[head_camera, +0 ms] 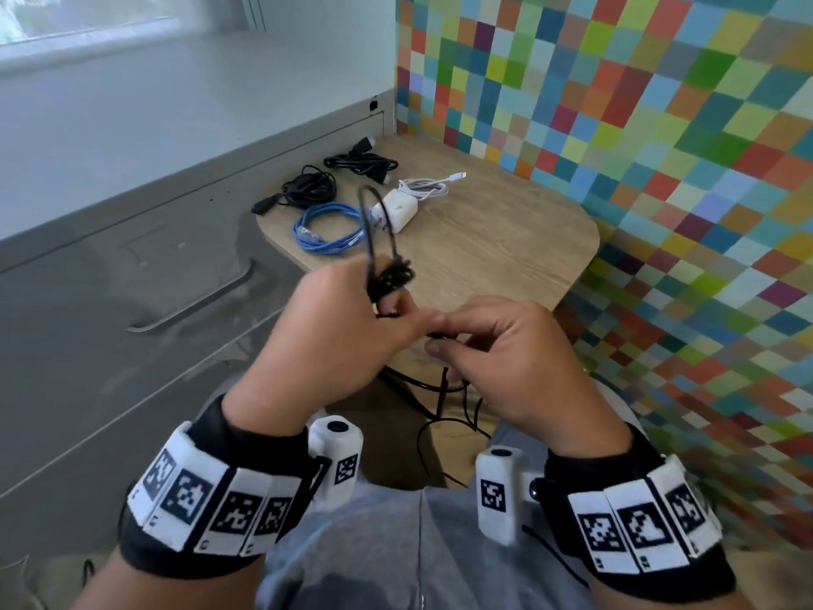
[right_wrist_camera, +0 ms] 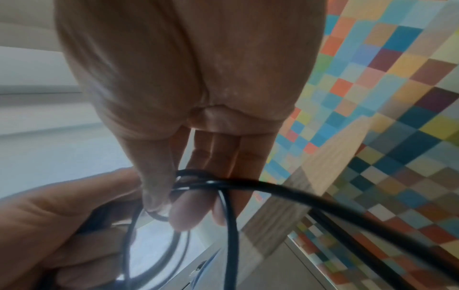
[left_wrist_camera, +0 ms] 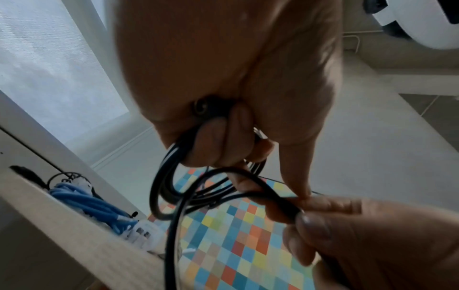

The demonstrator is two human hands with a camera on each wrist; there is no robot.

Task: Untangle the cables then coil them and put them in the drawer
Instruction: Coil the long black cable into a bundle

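Coiled blue cable [head_camera: 327, 228], white charger [head_camera: 398, 209] on table [head_camera: 506, 239] beyond hands.

- Hands: two, left [head_camera: 334, 328] and right [head_camera: 519, 358].
- Black cables: three; one held [head_camera: 387, 275], two coiled [head_camera: 308, 189] [head_camera: 360, 162] on the desk [head_camera: 506, 231].
- Blue cable [head_camera: 327, 228]: one.
- White charger with cable [head_camera: 404, 202]: one.

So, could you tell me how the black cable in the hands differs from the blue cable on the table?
The black cable is held up by the left hand and right hand; the blue cable lies untouched on the wooden table. The black cable is only partly looped, with loose lengths hanging below the hands; the blue cable is a finished coil. Both are thin, flexible cables.
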